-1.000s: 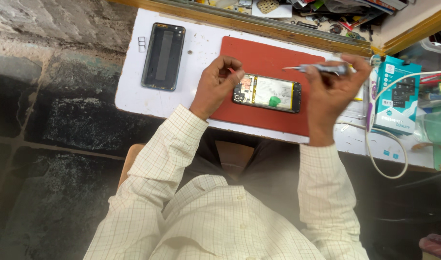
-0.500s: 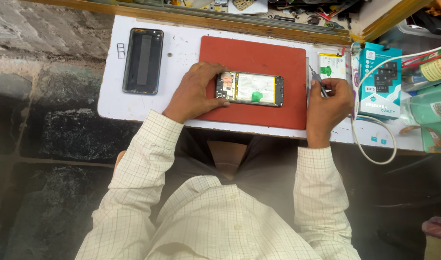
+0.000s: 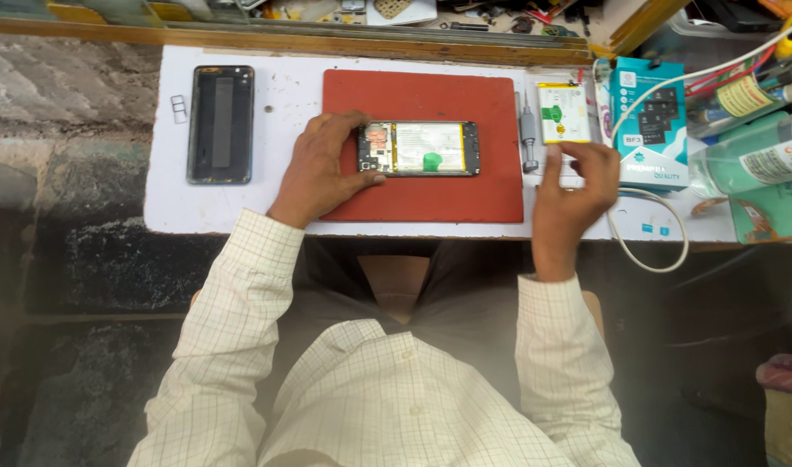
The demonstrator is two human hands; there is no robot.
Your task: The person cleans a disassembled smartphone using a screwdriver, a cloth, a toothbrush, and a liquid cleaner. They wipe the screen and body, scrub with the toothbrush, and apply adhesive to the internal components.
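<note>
Screwdriver [image 3: 528,138] now down on bench [image 3: 284,82]; right hand [image 3: 573,186] fingers loose, left hand [image 3: 322,173] clamps opened phone [image 3: 419,149] — keep it pinned flat.

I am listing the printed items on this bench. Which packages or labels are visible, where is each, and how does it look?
Teal box: right end of the white table, upright rectangle, dark picture on its front.
Battery: just right of the red mat, beyond the right hand, white-yellow rectangle, green sticker.
Bottle label: far right, white band on a lying greenish bottle.
</note>
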